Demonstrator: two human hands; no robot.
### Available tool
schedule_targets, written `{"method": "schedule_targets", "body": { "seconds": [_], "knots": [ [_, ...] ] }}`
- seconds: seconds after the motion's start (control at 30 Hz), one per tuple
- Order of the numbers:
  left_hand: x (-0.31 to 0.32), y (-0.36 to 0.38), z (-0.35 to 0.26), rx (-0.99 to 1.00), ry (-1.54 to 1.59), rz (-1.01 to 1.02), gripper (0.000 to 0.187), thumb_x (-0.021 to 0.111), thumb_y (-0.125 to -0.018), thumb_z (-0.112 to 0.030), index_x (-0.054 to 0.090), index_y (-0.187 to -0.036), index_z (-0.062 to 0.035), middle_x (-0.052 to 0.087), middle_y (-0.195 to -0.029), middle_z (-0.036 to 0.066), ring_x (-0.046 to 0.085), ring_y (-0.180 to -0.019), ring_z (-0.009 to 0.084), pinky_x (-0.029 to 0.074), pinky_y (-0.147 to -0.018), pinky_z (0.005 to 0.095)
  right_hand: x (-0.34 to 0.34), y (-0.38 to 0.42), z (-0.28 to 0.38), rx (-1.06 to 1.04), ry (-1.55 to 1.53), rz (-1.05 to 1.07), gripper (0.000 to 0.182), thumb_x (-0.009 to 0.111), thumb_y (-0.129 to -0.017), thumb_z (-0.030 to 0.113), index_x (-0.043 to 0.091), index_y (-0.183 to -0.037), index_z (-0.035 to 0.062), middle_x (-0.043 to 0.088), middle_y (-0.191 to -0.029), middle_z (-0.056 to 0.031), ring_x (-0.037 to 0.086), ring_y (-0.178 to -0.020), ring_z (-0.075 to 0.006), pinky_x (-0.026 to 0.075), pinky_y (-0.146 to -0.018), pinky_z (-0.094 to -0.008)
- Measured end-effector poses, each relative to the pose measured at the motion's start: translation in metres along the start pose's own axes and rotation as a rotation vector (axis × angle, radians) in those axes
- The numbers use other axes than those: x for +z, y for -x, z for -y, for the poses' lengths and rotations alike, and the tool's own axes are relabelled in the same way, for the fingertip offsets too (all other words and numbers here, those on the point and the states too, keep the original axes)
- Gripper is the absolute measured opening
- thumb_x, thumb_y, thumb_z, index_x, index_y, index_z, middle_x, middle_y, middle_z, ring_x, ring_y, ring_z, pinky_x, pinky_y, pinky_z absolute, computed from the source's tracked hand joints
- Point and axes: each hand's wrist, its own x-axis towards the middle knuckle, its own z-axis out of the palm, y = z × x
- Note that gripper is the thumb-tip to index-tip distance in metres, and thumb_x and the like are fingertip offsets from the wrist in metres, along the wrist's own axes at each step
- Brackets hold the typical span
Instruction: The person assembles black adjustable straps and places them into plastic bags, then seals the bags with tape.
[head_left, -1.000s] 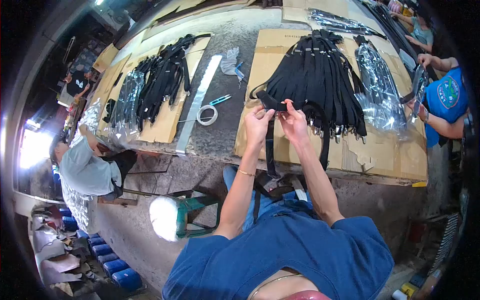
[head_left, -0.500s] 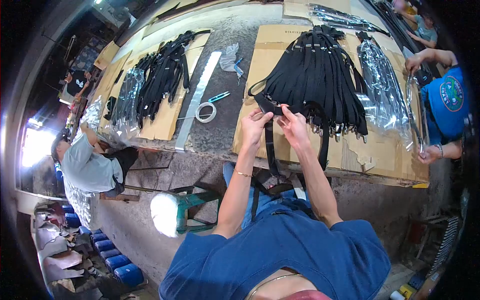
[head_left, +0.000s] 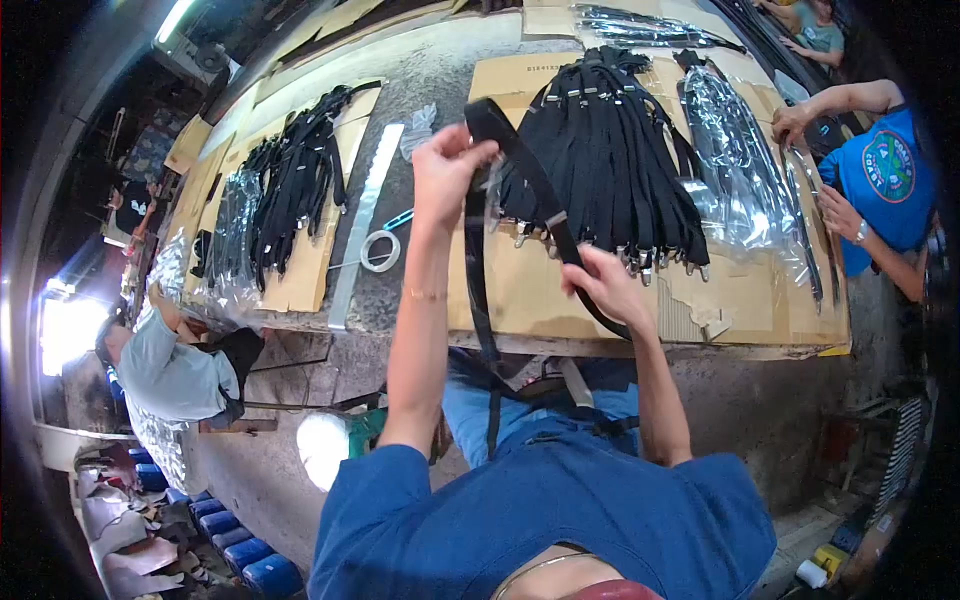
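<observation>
A pair of black suspenders (head_left: 541, 187) is stretched between my two hands over the near edge of the table. My left hand (head_left: 445, 182), raised higher, pinches the strap near its upper loop, and a length hangs below it. Lower and to the right, my right hand (head_left: 608, 288) has its fingers closed on the same strap, below a small metal slider. Just behind them, a fanned pile of black suspenders (head_left: 600, 150) with metal clips at the near ends lies on a cardboard sheet (head_left: 770, 315).
Plastic-wrapped suspenders (head_left: 742, 150) lie right of the pile. To the left are a tape roll (head_left: 367, 251), blue thread snips (head_left: 398, 221), a metal strip (head_left: 360, 235) and another suspenders pile (head_left: 300, 195). A co-worker in blue (head_left: 880, 180) stands right; another person (head_left: 170, 370) sits left.
My hands, close together before, have moved apart: the left up and leftward, the right down and slightly right. The strap between them is now drawn out. The view has shifted slightly.
</observation>
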Motion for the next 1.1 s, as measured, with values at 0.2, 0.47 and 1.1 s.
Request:
{"method": "schedule_targets", "body": {
  "seconds": [0.2, 0.47, 1.1],
  "knots": [
    [0.071, -0.128, 0.045, -0.133, 0.151, 0.224, 0.022, 0.071, -0.072, 0.003, 0.062, -0.092, 0.0066, 0.066, -0.081, 0.012, 0.064, -0.071, 0.0159, 0.051, -0.064, 0.0263, 0.007, 0.058, -0.060, 0.186, -0.157, -0.136, 0.026, 0.055, -0.092, 0.024, 0.058, -0.082, 0.0002, 0.058, -0.069, -0.0001, 0.054, -0.062, -0.0077, 0.043, -0.055, -0.0241],
    [0.172, -0.239, 0.152, 0.046, -0.497, 0.384, 0.068, 0.074, -0.069, -0.012, 0.042, -0.127, 0.0023, 0.063, -0.101, 0.019, 0.064, -0.089, 0.0273, 0.051, -0.078, 0.0381, 0.023, 0.050, -0.077, 0.310, -0.398, -0.111, 0.018, 0.064, -0.088, 0.018, 0.057, -0.094, 0.0024, 0.057, -0.075, 0.0013, 0.054, -0.061, -0.0056, 0.044, -0.052, -0.0215],
    [-0.161, 0.277, 0.221, -0.392, -0.530, -1.058, 0.025, 0.060, -0.081, -0.016, 0.058, -0.100, 0.0002, 0.064, -0.095, 0.019, 0.061, -0.093, 0.0335, 0.047, -0.082, 0.0413, 0.023, 0.031, -0.097, 0.283, -0.133, -0.038, 0.028, 0.063, -0.089, 0.015, 0.050, -0.103, -0.0058, 0.057, -0.078, -0.0062, 0.057, -0.065, -0.0119, 0.051, -0.053, -0.0233]
  ]
}}
